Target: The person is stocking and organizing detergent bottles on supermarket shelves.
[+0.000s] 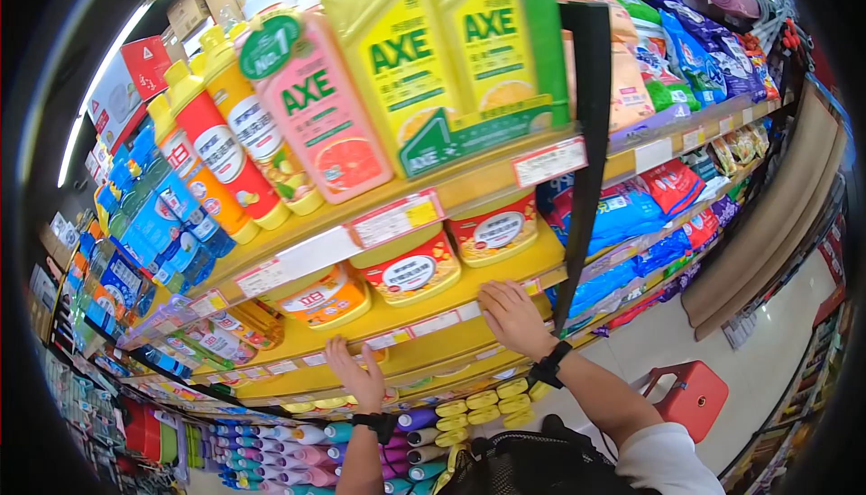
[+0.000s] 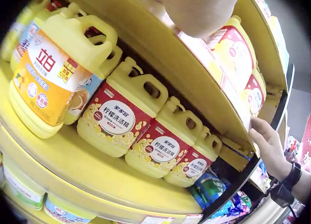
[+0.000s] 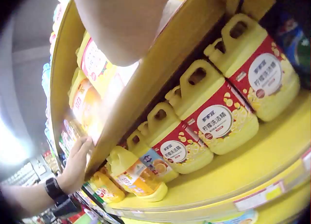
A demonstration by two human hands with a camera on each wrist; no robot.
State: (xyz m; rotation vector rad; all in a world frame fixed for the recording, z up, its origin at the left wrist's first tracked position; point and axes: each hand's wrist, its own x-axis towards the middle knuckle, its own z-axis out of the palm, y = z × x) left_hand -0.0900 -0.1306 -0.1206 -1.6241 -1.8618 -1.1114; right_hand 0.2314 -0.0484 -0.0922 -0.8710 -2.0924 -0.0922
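My left hand (image 1: 356, 373) rests with its fingers on the price-label edge of a yellow shelf (image 1: 424, 313), below a detergent jug with an orange label (image 1: 325, 298). Farther right along the same edge, my right hand (image 1: 516, 319) touches the strip with extended fingers, beneath a jug with a red label (image 1: 494, 232). Another red-labelled jug (image 1: 410, 271) stands between them. Neither hand holds anything. In both wrist views, more red-labelled jugs (image 2: 114, 119) (image 3: 216, 117) line the shelf underneath, and the wearing hand's near part fills the top.
Large yellow AXE bottles (image 1: 401, 71) and a pink AXE bottle (image 1: 316, 103) fill the shelf above. A black upright (image 1: 588, 152) stands right of my right hand. Bagged goods (image 1: 622, 211) lie beyond it. A red stool (image 1: 693, 402) and brown rolls (image 1: 767, 215) are at the right.
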